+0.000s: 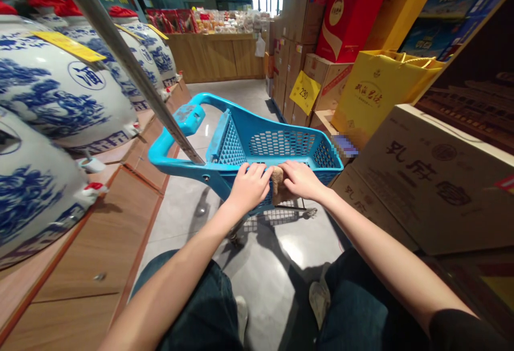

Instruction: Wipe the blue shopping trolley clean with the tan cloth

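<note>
Blue cart (273,144) points up-frame along the aisle; left hand (249,186) grips its rim, right hand (301,179) presses a cloth (278,186); jars (60,94) and boxes (433,179) flank closely.

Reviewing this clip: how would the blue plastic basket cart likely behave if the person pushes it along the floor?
The blue basket cart looks empty and is perforated plastic, so probably light. It seems to sit on small wheels over smooth tile, so it would likely roll easily. Both the left hand and right hand rest on its near rim, which may steady it.
</note>
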{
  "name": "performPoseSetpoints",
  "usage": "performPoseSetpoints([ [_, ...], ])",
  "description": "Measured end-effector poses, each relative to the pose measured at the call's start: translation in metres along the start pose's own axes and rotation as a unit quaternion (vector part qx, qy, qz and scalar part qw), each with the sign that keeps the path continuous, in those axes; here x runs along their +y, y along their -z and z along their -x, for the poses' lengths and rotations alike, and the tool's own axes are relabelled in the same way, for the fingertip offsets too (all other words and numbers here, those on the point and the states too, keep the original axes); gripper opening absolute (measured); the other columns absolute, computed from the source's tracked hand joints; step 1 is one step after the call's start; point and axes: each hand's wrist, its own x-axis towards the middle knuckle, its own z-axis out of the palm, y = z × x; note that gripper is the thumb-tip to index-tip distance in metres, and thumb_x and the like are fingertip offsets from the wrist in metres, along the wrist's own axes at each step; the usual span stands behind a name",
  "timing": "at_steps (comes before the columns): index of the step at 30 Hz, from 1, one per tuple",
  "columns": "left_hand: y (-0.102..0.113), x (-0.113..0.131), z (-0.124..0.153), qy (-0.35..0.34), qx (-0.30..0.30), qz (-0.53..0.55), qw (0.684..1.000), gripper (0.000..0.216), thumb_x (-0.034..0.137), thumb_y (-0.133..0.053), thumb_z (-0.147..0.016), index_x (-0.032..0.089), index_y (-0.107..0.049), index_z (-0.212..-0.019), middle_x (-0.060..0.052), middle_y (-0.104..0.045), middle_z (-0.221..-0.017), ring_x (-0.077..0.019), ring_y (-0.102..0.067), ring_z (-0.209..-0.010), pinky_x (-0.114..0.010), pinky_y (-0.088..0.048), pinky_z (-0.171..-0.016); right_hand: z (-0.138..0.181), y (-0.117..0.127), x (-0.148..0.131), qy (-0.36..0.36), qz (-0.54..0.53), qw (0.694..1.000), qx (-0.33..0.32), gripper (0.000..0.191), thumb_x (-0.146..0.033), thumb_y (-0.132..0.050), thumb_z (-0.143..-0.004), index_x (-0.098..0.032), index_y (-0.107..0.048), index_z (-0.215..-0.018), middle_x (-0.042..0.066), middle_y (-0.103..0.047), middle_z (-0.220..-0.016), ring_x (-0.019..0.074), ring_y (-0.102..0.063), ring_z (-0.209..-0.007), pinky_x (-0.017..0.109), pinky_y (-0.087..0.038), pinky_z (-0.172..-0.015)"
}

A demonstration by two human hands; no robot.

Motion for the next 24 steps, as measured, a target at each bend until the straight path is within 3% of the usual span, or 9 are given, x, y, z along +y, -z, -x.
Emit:
performPoseSetpoints([
  [3, 0.002, -0.002, 0.001, -0.004, -0.002, 0.003, 1.000, 0.041, 0.024, -0.055, -0.097, 0.017, -0.064, -0.136, -0.015, -0.071, -0.124, -0.0309, -0.062, -0.111, -0.047, -0.040, -0.100, 0.002, 0.005, 0.016, 0.013, -0.038, 0.999, -0.013, 0.033, -0.036, -0.053, -0.101, -0.020, -0.064, -0.129, 0.010, -0.071, -0.119, 0.0236, -0.064, -0.103, 0.031, -0.044, -0.083],
  [8, 0.002, -0.004, 0.002, -0.025, -0.006, 0.001, 1.000, 0.045, 0.022, -0.053, -0.097, 0.016, -0.061, -0.141, -0.015, -0.069, -0.129, -0.0301, -0.062, -0.114, -0.045, -0.040, -0.099, 0.011, 0.017, 0.055, -0.058, -0.094, 0.991, -0.076, 0.026, -0.038, -0.053, -0.102, -0.019, -0.070, -0.095, 0.004, -0.072, -0.086, 0.0170, -0.061, -0.076, 0.026, -0.034, -0.062],
  [11, 0.001, -0.002, 0.002, -0.027, -0.003, -0.004, 1.000, 0.045, 0.022, -0.053, -0.098, 0.016, -0.061, -0.141, -0.015, -0.069, -0.129, -0.0302, -0.062, -0.115, -0.045, -0.040, -0.100, 0.012, 0.015, 0.056, -0.052, -0.097, 0.992, -0.065, 0.021, -0.033, -0.055, -0.101, -0.019, -0.070, -0.096, 0.004, -0.073, -0.089, 0.0166, -0.062, -0.078, 0.025, -0.034, -0.063],
  [17, 0.000, -0.004, 0.003, -0.023, 0.003, -0.018, 1.000, 0.043, 0.024, -0.052, -0.098, 0.014, -0.062, -0.139, -0.015, -0.071, -0.127, -0.0299, -0.063, -0.110, -0.046, -0.041, -0.098, 0.008, 0.003, 0.026, -0.028, -0.010, 1.000, -0.006, 0.017, -0.027, -0.054, -0.103, -0.019, -0.069, -0.106, 0.009, -0.074, -0.107, 0.0194, -0.065, -0.089, 0.027, -0.036, -0.071],
  [20, 0.002, -0.009, 0.004, -0.030, 0.003, -0.011, 0.999, 0.043, 0.022, -0.053, -0.098, 0.014, -0.062, -0.138, -0.014, -0.071, -0.129, -0.0288, -0.063, -0.110, -0.044, -0.042, -0.096, 0.010, 0.009, 0.034, -0.030, -0.014, 0.999, -0.032, 0.019, -0.030, -0.053, -0.104, -0.020, -0.068, -0.101, 0.008, -0.074, -0.103, 0.0188, -0.064, -0.087, 0.026, -0.034, -0.068],
  [24, 0.003, -0.012, 0.005, -0.034, 0.001, -0.001, 0.999, 0.044, 0.021, -0.054, -0.097, 0.014, -0.061, -0.140, -0.013, -0.070, -0.131, -0.0283, -0.063, -0.113, -0.043, -0.041, -0.098, 0.017, 0.023, 0.063, -0.074, -0.033, 0.991, -0.105, 0.021, -0.035, -0.055, -0.103, -0.021, -0.066, -0.092, 0.004, -0.072, -0.091, 0.0178, -0.063, -0.081, 0.025, -0.031, -0.062],
])
